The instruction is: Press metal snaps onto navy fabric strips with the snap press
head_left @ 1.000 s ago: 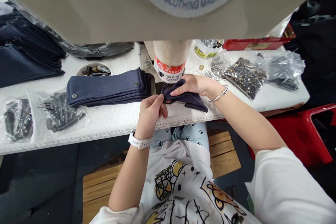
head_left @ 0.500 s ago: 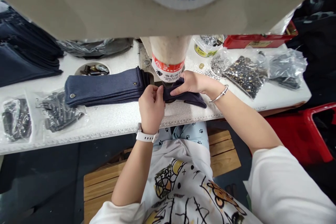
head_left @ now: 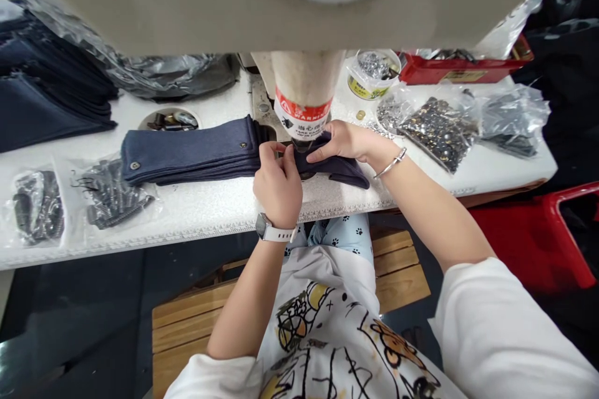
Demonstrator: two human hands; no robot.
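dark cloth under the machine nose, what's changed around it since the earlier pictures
The left hand has moved forward and to the right, closer to the machine nose, its wrist turned so the watch face shows. The right hand keeps its hold on the dark cloth; the folded stack lies as before.

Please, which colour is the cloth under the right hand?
The cloth is dark navy blue, shown best in the head view.

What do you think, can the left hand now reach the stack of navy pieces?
Probably yes: the left hand is beside the navy stack, with nothing visible between them, though it seems busy holding the dark cloth.
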